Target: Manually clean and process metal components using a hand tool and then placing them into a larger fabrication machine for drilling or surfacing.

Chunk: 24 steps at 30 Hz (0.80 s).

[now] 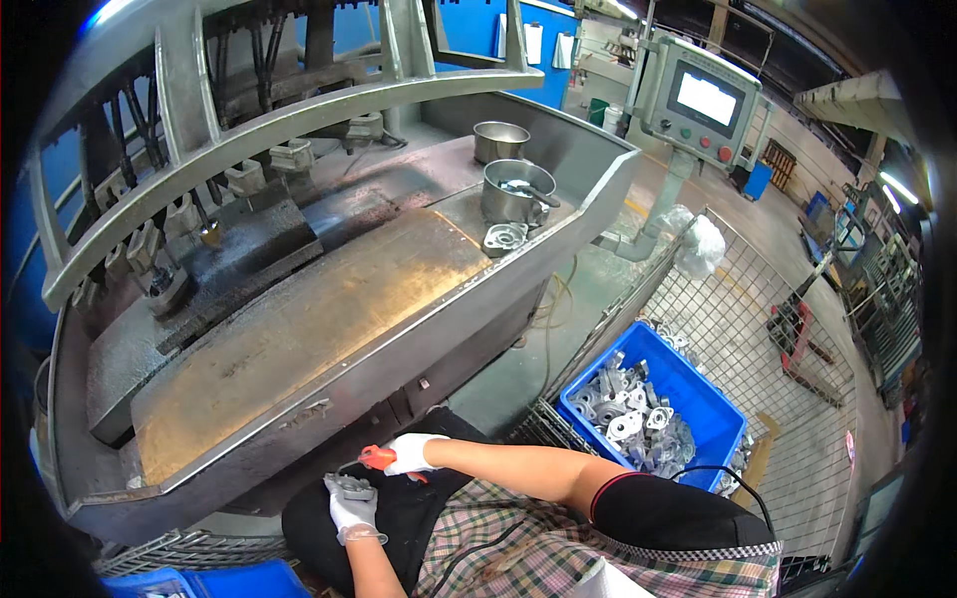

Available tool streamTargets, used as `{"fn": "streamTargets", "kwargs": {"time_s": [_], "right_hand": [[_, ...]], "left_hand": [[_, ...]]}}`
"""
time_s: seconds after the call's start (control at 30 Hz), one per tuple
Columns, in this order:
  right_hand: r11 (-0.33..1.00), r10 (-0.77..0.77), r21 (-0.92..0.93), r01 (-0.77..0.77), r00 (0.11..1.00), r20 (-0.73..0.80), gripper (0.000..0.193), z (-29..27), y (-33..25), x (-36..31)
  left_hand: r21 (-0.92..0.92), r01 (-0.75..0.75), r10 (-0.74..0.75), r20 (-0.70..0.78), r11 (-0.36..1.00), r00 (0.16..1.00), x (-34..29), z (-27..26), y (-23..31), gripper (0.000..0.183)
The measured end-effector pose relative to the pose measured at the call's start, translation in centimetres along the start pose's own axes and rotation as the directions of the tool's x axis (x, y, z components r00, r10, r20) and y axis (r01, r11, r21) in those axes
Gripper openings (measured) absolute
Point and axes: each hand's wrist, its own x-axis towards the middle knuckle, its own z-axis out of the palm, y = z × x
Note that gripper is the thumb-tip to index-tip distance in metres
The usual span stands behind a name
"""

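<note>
Head cam: L hand [353,512], white glove, fingers closed around a grey metal part [352,488]; part is low in front of the person, by the machine tray [299,424]'s near side. R hand [411,454], also gloved, grips a red-orange handheld tool [377,457], thin tip pointing L, just above the part; can't tell if touching. Plaid apron [503,528] below hands. R side: blue bin [695,385] full of metal castings [626,427], w/ wire cage [763,319] around/behind. Tray's far R corner: 2 metal pots [513,201], w/ loose casting [505,236] just beside the nearer one. Control panel [703,108] upper R, screen lit.
</note>
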Motion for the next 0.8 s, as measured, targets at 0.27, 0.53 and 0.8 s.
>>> {"fn": "streamTargets", "kwargs": {"time_s": [0.27, 0.53, 0.8], "right_hand": [[0.999, 0.015, 0.03, -0.014, 0.999, -0.039, 0.042, 0.1, -0.2, -0.5], [0.989, 0.119, -0.093, -0.114, 0.992, 0.05, 0.041, -0.3, 2.2, 0.7], [1.0, 0.027, -0.01, -0.027, 0.999, -0.021, 0.044, -0.5, 0.2, -0.9]], "left_hand": [[0.046, -0.01, 0.012, -0.045, 0.999, 0.999, 0.4, -0.4, 0.1, 0.03], [0.075, -0.024, 0.027, -0.04, 0.997, 0.999, 0.2, 0.0, -0.2, 0.035], [0.029, -0.011, 0.015, -0.128, 1.0, 0.992, 0.8, -0.1, -0.4, 0.038]]}}
